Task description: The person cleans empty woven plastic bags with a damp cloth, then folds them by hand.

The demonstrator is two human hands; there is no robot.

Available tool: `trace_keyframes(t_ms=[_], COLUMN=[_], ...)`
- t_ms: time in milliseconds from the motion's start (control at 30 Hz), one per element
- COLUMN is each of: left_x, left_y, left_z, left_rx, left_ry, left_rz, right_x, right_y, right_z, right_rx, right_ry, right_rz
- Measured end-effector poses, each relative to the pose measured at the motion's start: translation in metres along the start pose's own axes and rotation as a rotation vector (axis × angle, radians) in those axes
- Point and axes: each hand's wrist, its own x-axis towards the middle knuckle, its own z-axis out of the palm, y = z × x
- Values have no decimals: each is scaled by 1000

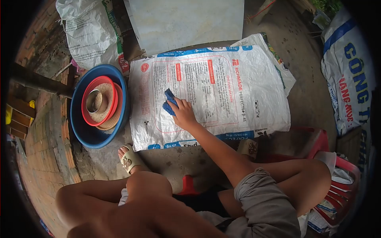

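My right hand (pixel 182 113) is closed on a crumpled blue cloth (pixel 170 104). It presses the cloth against a white printed sack (pixel 246 87), which lies flat on the ground with red and blue lettering. The cloth is left of the sack's middle, over the small print. My left arm is bent close to the camera at the bottom of the view, and its hand does not show.
Left of the sack, a blue basin (pixel 76 119) holds a red bowl (pixel 84 107) of grains with a metal ring inside. A pale board (pixel 186 23) lies beyond. More sacks (pixel 89 35) stand around. A red plastic chair (pixel 317 139) is at right.
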Motion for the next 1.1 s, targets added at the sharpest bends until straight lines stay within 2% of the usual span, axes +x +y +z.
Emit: trace_keyframes(t_ms=[67, 200, 267, 333, 467, 500, 567, 633, 767, 900, 1000, 1100], left_x=[6, 20, 31, 36, 37, 40, 40, 42, 42, 37, 37, 38], left_y=[4, -1, -6, -15, -23, -28, -35, -40, -50, -63, -73, -83], left_z=[-12, -30, -38, -36, -41, -40, -41, -48, -62, -66, -75, -82], left_rx=[7, -31, -41, -46, -91, -101, -128, -145, -153, -206, -240, -264], left_ry=[-54, -150, -188, -160, -170, -163, -163, -181, -178, -156, -163, -158], left_rz=[12, 39, 84, 147, 143, 161, 160, 148, 136, 101, 95, 109], right_x=[-3, -2, 4, 9, 19, 23, 25, 28, 29, 22, 33, 43], right_y=[-4, 25, 56, 102, 144, 158, 181, 193, 225, 238, 227, 186], right_z=[9, -9, -28, -58, -89, -97, -109, -124, -143, -138, -123, -84], right_rx=[-56, -65, -159, -253, -323, -358, -488, -482, -650, -669, -693, -559], right_ry=[-113, -74, -29, 20, 193, 177, 290, 264, 308, 232, 238, 166], right_rz=[-95, -26, 105, 117, 319, 398, 397, 552, 616, 733, 644, 345])
